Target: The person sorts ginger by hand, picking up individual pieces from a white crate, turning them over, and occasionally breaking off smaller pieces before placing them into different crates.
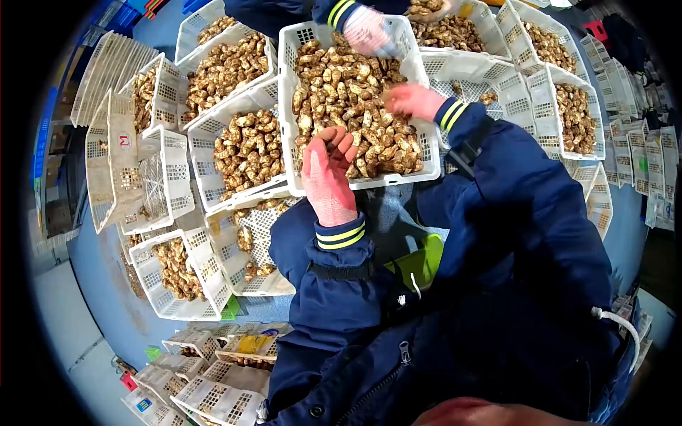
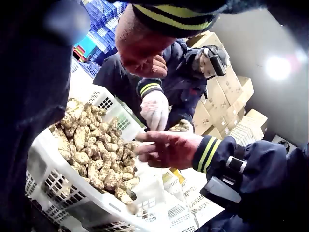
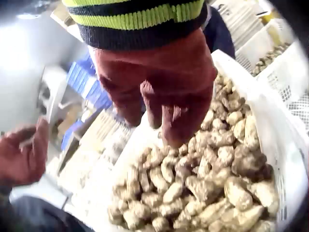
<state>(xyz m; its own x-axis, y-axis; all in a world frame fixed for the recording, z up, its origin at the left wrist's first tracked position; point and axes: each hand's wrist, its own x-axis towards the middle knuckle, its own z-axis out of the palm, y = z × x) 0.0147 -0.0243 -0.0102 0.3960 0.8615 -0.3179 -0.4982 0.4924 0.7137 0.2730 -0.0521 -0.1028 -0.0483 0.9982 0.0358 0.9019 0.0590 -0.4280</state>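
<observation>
Head view: nearest, the left hand (image 1: 327, 177) lies palm up at the near rim of the white basket (image 1: 288, 106), fingers loosely curled; whether it holds a piece I cannot tell. The basket sits in front of the person, heaped with brown knobbly pieces (image 1: 348, 99). Just beyond, the right hand (image 1: 413, 101) hovers over the heap, fingers relaxed and apart, gripping nothing visible. Farther off, another person's white-gloved hand (image 1: 366, 30) reaches in at the far rim. The work looks far from finished: the heap is full, the side baskets (image 1: 213, 188) are part-filled, and a right-side basket (image 1: 497, 85) is almost bare.
</observation>
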